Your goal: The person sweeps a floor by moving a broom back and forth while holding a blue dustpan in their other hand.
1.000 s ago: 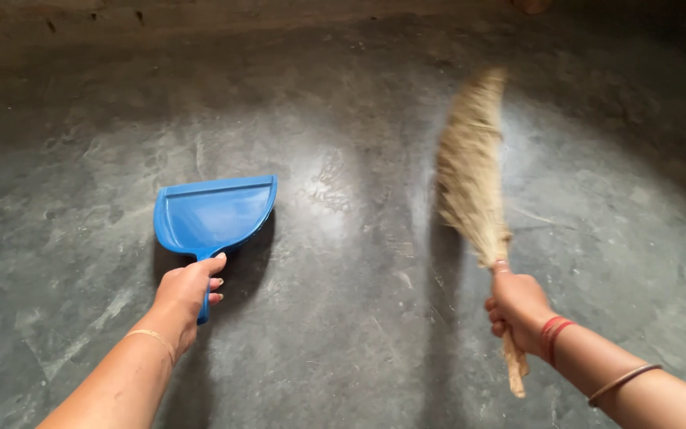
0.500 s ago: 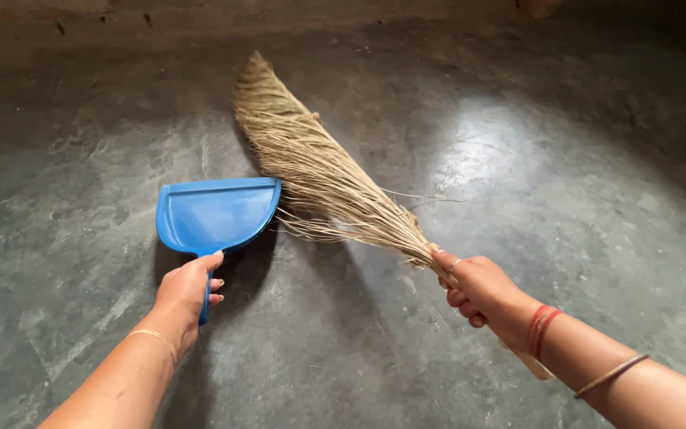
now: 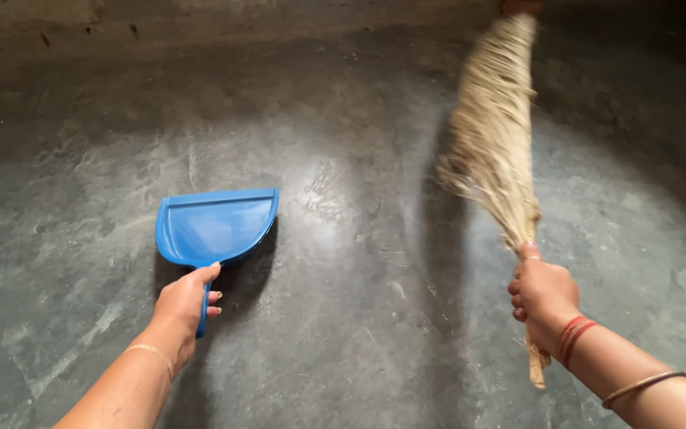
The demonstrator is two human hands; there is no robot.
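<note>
A: From the head view, which step is this?

B: Sweeping, I'd judge. The left hand (image 3: pixel 185 300) is wrapped round the handle of the blue dustpan (image 3: pixel 214 226), which sits on the grey floor (image 3: pixel 359 318) left of centre. The right hand (image 3: pixel 544 295) is clenched on the grass broom (image 3: pixel 495 143), bristles raised at far right.

A: And next?

B: Probably a stroke leftward toward the pan's open edge.

A: Anything in the pan?

B: It looks empty.
</note>
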